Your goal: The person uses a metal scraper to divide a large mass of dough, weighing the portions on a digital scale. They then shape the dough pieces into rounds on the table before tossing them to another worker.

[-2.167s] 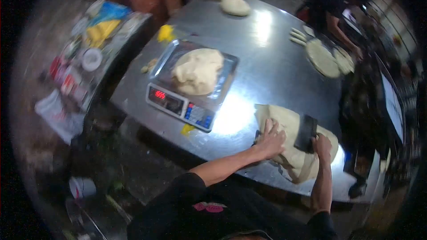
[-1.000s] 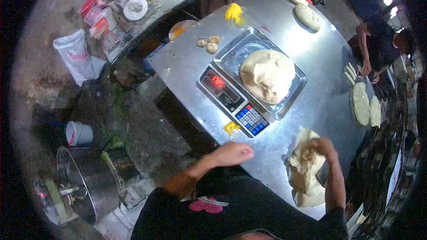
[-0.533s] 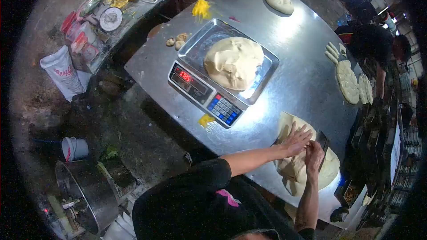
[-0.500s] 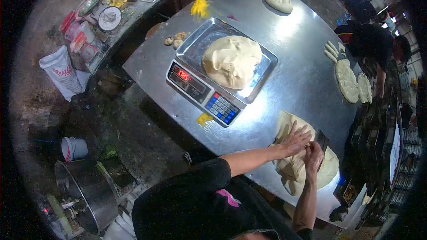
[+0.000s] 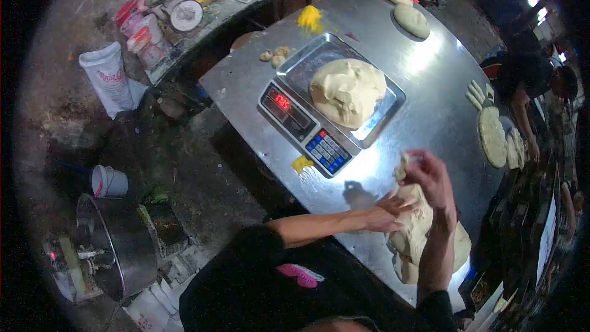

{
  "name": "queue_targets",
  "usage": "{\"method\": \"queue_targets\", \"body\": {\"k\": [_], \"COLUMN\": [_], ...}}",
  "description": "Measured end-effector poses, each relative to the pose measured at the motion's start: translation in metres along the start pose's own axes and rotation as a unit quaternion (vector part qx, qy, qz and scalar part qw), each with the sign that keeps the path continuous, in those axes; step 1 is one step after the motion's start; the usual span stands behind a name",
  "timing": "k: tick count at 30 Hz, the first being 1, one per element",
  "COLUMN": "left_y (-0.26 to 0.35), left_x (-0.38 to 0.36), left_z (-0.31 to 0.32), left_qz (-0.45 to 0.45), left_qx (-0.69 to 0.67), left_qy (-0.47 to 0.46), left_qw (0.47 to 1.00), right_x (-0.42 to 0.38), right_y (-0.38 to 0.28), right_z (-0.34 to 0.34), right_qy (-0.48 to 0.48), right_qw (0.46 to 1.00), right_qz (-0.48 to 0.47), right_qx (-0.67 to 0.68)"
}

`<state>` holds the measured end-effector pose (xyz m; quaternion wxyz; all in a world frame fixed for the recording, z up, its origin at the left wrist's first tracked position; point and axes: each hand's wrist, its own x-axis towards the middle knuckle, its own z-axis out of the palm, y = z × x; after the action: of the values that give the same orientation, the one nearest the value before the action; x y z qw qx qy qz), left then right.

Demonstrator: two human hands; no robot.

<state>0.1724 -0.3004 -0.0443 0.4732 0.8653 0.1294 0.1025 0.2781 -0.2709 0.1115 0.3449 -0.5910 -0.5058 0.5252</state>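
A small piece of dough [image 5: 401, 168] is pinched in the fingers of my right hand [image 5: 429, 178], raised above the table near the scale. Below it lies the large mass of dough [image 5: 415, 233] at the table's near edge. My left hand [image 5: 388, 212] reaches across that mass, fingers stretched out and touching its upper part. Further up, a digital scale [image 5: 301, 129] with lit red digits carries a big lump of dough [image 5: 348, 93] on its metal tray [image 5: 307, 55]. The scraper is not visible now.
Several small dough bits [image 5: 278, 56] and yellow fat [image 5: 310, 18] lie on the metal table [image 5: 239, 77]. Rounded dough [image 5: 412, 21] rests at the far end. At right, a co-worker [image 5: 522, 80] leans near flattened dough [image 5: 492, 137]. A side bench [image 5: 178, 55] holds containers.
My right hand has lifted off the large dough toward the scale with a small piece in its fingers; the scraper beside it is out of sight. My left hand has shifted slightly left. The view has moved.
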Motion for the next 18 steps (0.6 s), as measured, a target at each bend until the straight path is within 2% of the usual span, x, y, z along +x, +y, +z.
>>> {"method": "queue_targets", "body": {"k": [1,2,3,4,6,7,8,9,10,11,13,15,16,17,18], "left_y": [0.0,-0.003,-0.006,-0.016,-0.036,-0.042,-0.046,-0.048,-0.047,-0.046,-0.044,-0.049,-0.051,-0.054,-0.052], "left_x": [-0.026,-0.052,-0.078,-0.105,-0.155,-0.176,-0.19,-0.204,-0.215,-0.221,-0.231,-0.235,-0.24,-0.244,-0.243], "left_z": [-0.005,-0.023,-0.039,-0.044,-0.047,-0.051,-0.057,-0.061,-0.063,-0.065,-0.074,-0.075,-0.071,-0.074,-0.079], "left_qz": [-0.017,-0.055,-0.092,-0.125,-0.174,-0.189,-0.19,-0.234,-0.277,-0.277,-0.317,-0.33,-0.32,-0.305,-0.309], "left_qx": [-0.035,-0.061,-0.089,-0.102,-0.115,-0.113,-0.11,-0.116,-0.122,-0.121,-0.166,-0.173,-0.217,-0.254,-0.238], "left_qy": [0.045,0.013,-0.019,0.007,0.082,0.131,0.13,0.189,0.244,0.241,0.314,0.333,0.352,0.373,0.365], "left_qw": [0.998,0.997,0.992,0.987,0.975,0.967,0.967,0.947,0.921,0.922,0.879,0.866,0.852,0.839,0.845], "right_x": [0.011,0.018,0.02,0.02,0.027,0.033,0.048,0.065,0.078,0.093,0.117,0.1,0.099,0.106,0.11], "right_y": [-0.025,-0.049,-0.074,-0.094,-0.116,-0.125,-0.121,-0.108,-0.092,-0.071,0.025,-0.006,-0.014,-0.02,-0.036], "right_z": [0.005,0.007,0.011,0.013,0.0,0.003,0.009,0.018,0.041,0.063,0.048,0.048,0.04,0.029,0.026], "right_qy": [0.007,0.019,0.066,0.14,0.234,0.291,0.354,0.416,0.352,0.263,0.098,0.207,0.231,0.218,0.202], "right_qw": [1.0,0.999,0.992,0.972,0.881,0.838,0.79,0.735,0.828,0.863,0.823,0.879,0.89,0.884,0.904], "right_qz": [-0.006,-0.046,-0.109,-0.186,-0.41,-0.458,-0.49,-0.515,-0.43,-0.318,-0.347,-0.272,-0.261,-0.263,-0.228], "right_qx": [0.001,-0.01,-0.024,-0.03,-0.009,0.054,0.1,0.145,-0.076,-0.291,-0.439,-0.334,-0.293,-0.319,-0.301]}}
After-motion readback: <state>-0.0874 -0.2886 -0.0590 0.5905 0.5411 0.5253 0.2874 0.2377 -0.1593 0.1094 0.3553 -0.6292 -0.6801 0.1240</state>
